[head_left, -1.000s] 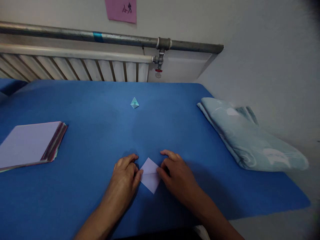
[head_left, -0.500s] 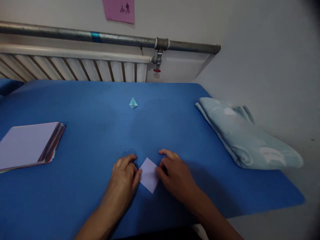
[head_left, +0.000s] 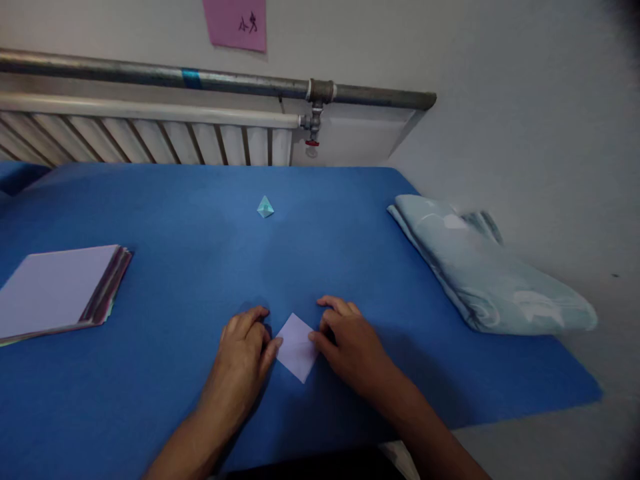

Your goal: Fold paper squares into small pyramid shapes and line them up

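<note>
A small pale lilac piece of folded paper (head_left: 297,350) lies on the blue table, turned so that it looks like a diamond. My left hand (head_left: 243,353) pinches its left corner, thumb on the edge and the other fingers curled alongside. On the opposite corner, the thumb of my right hand (head_left: 350,343) presses down, and that hand's bent fingers reach over the tabletop beyond it. Further back stands a small light teal origami piece (head_left: 265,207), with neither hand near it.
To the left lies a stack of coloured paper (head_left: 60,290) with a lilac sheet on top. A folded pale green cloth (head_left: 480,273) covers part of the right side of the blue table (head_left: 200,240). Behind the far edge are a radiator (head_left: 150,140) and a metal pipe (head_left: 250,83).
The crease across the lilac paper looks fainter and the paper flatter. Both hands keep their places at its corners; the view has shifted slightly.
</note>
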